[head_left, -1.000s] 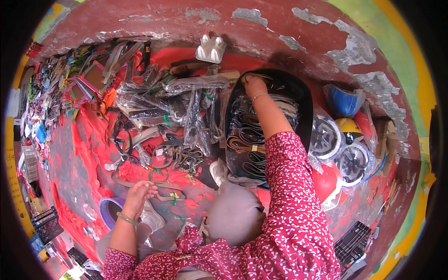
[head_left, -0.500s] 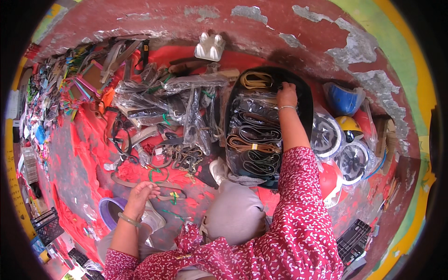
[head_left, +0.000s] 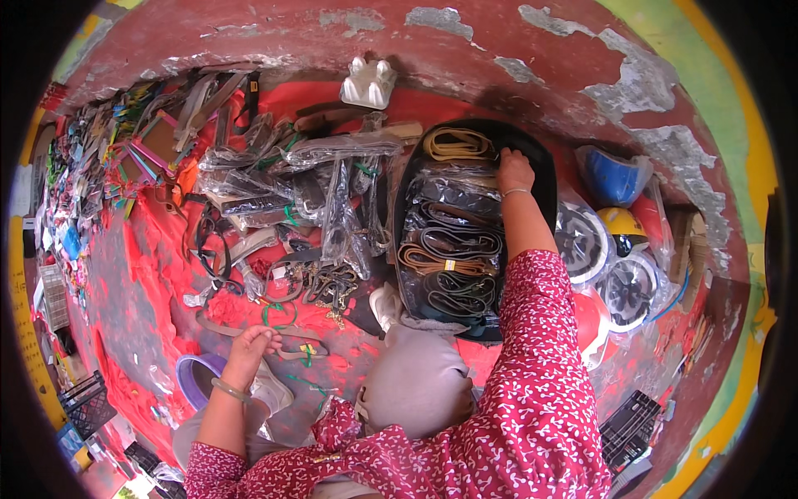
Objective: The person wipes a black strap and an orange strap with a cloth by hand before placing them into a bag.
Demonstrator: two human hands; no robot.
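A large black tub [head_left: 544,148] holds a column of coiled belts, several in clear plastic. A yellow-tan belt coil [head_left: 459,143] sits at its far end, and a brown coil [head_left: 432,259] lies nearer to me. My right hand [head_left: 515,172] reaches into the tub's far right part, beside the yellow-tan coil. Its fingers are curled; what they grip, a dark bit at the fingertips, cannot be made out. Over my left knee I hold up my left hand [head_left: 252,349], fingers bent together with nothing visible in them. A loose strap [head_left: 291,353] lies just beyond it.
Plastic-wrapped belts [head_left: 337,200] pile up left of the tub. Wrapped helmets, among them a blue one [head_left: 617,179], stand to its right. A purple bucket [head_left: 193,384] is by my left forearm. A peeling red wall [head_left: 274,37] bounds the far side.
The tub's near end has shifted slightly left and toward me. My right hand stays in its far right part, a little further right. My left hand has barely moved.
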